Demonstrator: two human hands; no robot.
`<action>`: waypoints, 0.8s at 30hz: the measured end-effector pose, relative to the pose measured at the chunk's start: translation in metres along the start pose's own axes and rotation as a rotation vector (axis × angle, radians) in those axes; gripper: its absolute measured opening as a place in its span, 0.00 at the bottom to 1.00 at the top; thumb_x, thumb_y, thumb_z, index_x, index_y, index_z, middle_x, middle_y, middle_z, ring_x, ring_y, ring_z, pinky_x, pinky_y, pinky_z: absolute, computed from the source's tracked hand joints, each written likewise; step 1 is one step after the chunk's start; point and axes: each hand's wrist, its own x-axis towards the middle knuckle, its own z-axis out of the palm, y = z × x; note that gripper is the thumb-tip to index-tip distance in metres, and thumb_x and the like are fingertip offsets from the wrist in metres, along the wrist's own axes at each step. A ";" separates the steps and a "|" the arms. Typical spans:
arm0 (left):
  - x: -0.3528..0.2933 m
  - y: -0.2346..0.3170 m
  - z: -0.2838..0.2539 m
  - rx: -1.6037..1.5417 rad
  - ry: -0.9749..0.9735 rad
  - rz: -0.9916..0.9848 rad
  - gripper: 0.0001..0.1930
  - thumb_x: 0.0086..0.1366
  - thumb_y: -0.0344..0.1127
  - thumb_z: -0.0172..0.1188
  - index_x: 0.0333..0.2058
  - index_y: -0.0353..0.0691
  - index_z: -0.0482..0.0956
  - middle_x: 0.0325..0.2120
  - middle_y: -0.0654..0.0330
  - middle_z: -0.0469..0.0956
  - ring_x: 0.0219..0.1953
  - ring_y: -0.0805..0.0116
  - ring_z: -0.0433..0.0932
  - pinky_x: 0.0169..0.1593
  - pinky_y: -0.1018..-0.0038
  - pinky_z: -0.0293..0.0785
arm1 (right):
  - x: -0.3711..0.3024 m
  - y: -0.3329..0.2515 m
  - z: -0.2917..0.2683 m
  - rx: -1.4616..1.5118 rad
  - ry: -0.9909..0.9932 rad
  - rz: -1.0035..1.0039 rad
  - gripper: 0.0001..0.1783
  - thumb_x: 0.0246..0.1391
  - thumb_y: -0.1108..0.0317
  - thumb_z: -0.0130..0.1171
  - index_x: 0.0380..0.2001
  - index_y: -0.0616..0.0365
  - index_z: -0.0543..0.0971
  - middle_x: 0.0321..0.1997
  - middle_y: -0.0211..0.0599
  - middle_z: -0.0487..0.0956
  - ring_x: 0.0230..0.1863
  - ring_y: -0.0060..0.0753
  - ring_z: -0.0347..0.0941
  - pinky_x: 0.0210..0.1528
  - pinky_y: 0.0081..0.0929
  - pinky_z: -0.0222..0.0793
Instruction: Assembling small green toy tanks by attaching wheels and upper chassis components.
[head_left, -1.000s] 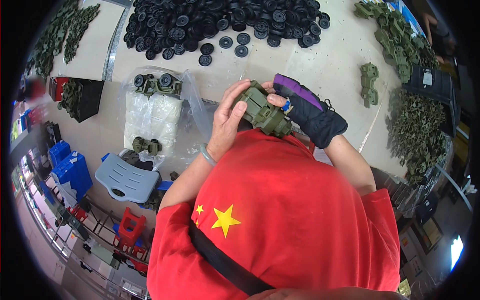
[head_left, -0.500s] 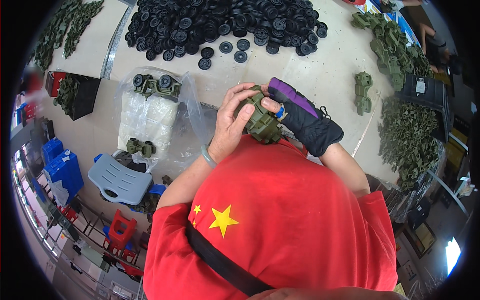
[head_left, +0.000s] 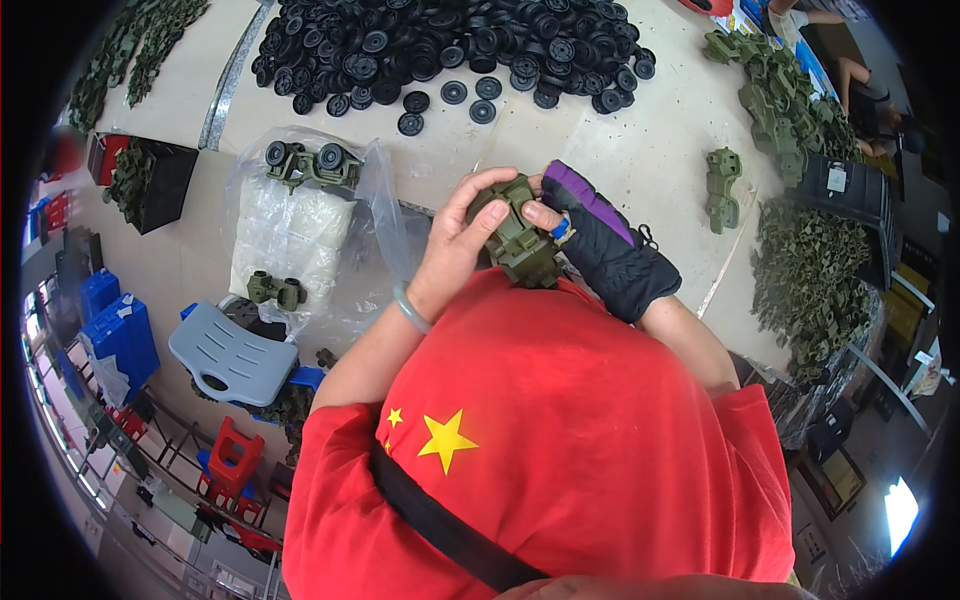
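Note:
An olive-green plastic toy vehicle body (head_left: 522, 240) is held between both hands just in front of my chest. My left hand (head_left: 466, 228) is bare and closed round its left side, thumb lying on top. From the right, my right hand (head_left: 598, 232) grips it too, in a black and purple glove-like cover with the thumb bare and a blue band on it. The fingers beneath the body are hidden. To the left, a green toy part with two black wheels (head_left: 312, 164) rests on a clear bag of whitish packets (head_left: 292, 235), and a smaller green part (head_left: 277, 291) lies lower down.
Black toy wheels (head_left: 430, 45) are heaped at the table's far side. At right lie one green body (head_left: 722, 190), a stack of bodies (head_left: 778, 105), a black bin (head_left: 848, 190) and a pile of small green parts (head_left: 810, 285). A grey chair (head_left: 233, 350) stands at left.
The toy body has turned slightly in my hands and sits more upright. Both hands keep hold of it, with small shifts of the fingers.

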 end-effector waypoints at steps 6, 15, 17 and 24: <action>0.003 0.008 -0.013 -0.127 -0.152 -0.155 0.25 0.75 0.38 0.64 0.66 0.35 0.76 0.65 0.58 0.70 0.70 0.63 0.67 0.73 0.66 0.61 | 0.006 0.005 -0.004 0.039 -0.056 0.034 0.30 0.68 0.50 0.65 0.60 0.63 0.76 0.58 0.42 0.81 0.60 0.34 0.75 0.65 0.33 0.69; 0.022 0.025 -0.038 0.117 -0.406 -0.120 0.23 0.74 0.45 0.63 0.64 0.45 0.80 0.62 0.57 0.73 0.70 0.61 0.66 0.75 0.63 0.60 | 0.017 0.000 -0.007 0.068 -0.193 0.092 0.34 0.68 0.46 0.65 0.61 0.65 0.74 0.58 0.46 0.80 0.60 0.35 0.76 0.62 0.33 0.71; 0.028 0.022 -0.042 0.166 -0.407 -0.077 0.24 0.75 0.47 0.62 0.64 0.43 0.79 0.64 0.57 0.72 0.72 0.60 0.65 0.76 0.62 0.58 | 0.021 0.009 -0.004 -0.010 -0.150 0.044 0.34 0.67 0.46 0.65 0.61 0.64 0.74 0.58 0.46 0.80 0.60 0.36 0.76 0.61 0.35 0.72; 0.024 0.008 -0.042 0.176 -0.204 -0.110 0.24 0.73 0.45 0.64 0.63 0.44 0.78 0.65 0.56 0.72 0.71 0.59 0.67 0.74 0.64 0.60 | -0.003 0.001 0.024 -0.563 0.168 -0.402 0.35 0.59 0.51 0.72 0.61 0.63 0.75 0.53 0.51 0.80 0.55 0.51 0.78 0.55 0.44 0.75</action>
